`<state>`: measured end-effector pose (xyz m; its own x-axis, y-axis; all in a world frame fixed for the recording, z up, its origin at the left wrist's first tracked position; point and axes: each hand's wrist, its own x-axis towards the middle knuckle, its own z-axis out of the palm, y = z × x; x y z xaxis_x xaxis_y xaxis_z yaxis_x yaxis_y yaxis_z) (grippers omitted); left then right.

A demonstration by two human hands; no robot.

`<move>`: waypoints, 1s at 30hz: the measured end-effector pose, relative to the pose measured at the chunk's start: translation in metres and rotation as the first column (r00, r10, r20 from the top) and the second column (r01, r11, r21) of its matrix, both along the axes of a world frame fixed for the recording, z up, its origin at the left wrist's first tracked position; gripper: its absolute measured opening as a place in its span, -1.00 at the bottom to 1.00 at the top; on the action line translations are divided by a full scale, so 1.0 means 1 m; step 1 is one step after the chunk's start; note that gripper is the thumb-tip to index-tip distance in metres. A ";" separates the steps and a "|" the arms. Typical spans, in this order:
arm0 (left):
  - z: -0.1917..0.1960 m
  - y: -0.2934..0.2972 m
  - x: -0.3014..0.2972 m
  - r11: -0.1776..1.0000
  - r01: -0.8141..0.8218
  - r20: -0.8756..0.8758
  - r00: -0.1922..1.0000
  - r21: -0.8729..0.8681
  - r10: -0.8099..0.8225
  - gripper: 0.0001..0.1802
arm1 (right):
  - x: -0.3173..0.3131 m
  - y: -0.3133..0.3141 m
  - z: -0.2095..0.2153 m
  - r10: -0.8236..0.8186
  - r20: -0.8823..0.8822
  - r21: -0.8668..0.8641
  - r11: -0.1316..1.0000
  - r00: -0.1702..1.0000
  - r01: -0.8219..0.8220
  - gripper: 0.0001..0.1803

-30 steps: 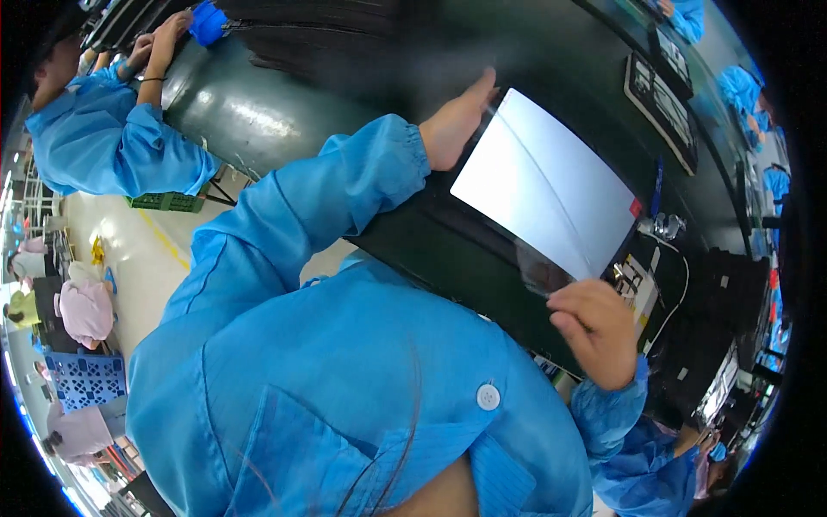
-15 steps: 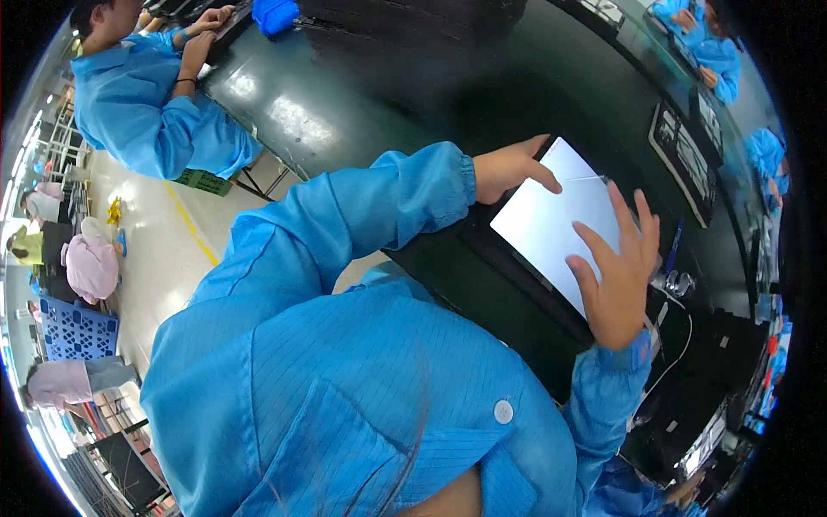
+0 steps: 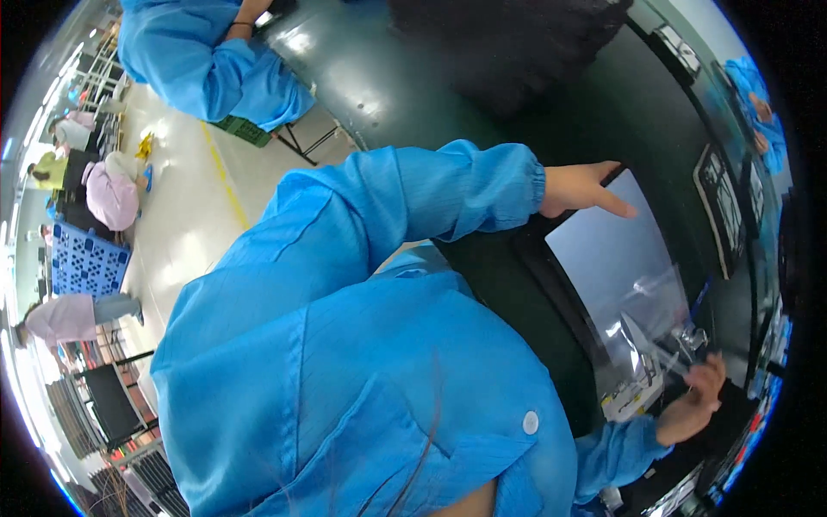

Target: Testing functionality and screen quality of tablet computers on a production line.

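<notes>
A flat, thin display panel with a pale grey, glossy face lies in front of me on a dark base. My left hand grips its far left corner, thumb on the face and fingers at the dark edge. Off its near right side bends a clear plastic film, catching bright glare. The film's corner runs to my right hand, whose fingers are closed on it. Where the film still touches the panel I cannot tell.
On the dark green table lies black material at the back. A framed panel and a blue pen are to the right. A co-worker in a blue smock sits at the far left; a blue crate stands on the floor.
My right hand has moved from over the panel down and right, drawing the clear film with it. The panel's face has gone from bright white to grey. My left hand keeps its corner.
</notes>
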<state>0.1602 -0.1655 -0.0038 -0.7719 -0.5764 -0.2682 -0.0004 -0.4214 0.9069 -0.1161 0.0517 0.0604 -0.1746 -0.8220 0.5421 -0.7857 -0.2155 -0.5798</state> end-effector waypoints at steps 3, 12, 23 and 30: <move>0.001 0.001 -0.001 0.998 0.038 -0.076 0.997 0.051 -0.034 0.18 | -0.039 0.046 -0.007 -0.113 0.177 -0.005 0.993 0.978 0.116 -0.37; -0.001 0.002 -0.008 0.999 0.040 0.022 0.999 -0.015 -0.040 0.09 | -0.053 0.083 -0.011 -0.058 0.307 -0.002 0.998 0.950 0.062 -0.41; 0.020 0.018 -0.013 0.968 -0.084 0.029 0.996 0.236 0.079 -0.35 | 0.079 -0.020 -0.020 0.017 -0.328 0.163 0.986 0.945 0.039 -0.56; 0.009 0.011 -0.015 0.959 -0.085 0.023 0.996 0.271 0.082 -0.34 | 0.088 -0.030 -0.025 0.200 -0.405 0.376 0.926 0.892 -0.036 -0.58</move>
<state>0.1448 -0.1540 0.0050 -0.7201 -0.5429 -0.4320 0.0353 -0.6505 0.7587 -0.0286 0.0217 0.0356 0.1183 -0.9698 0.2132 -0.9542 -0.1704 -0.2458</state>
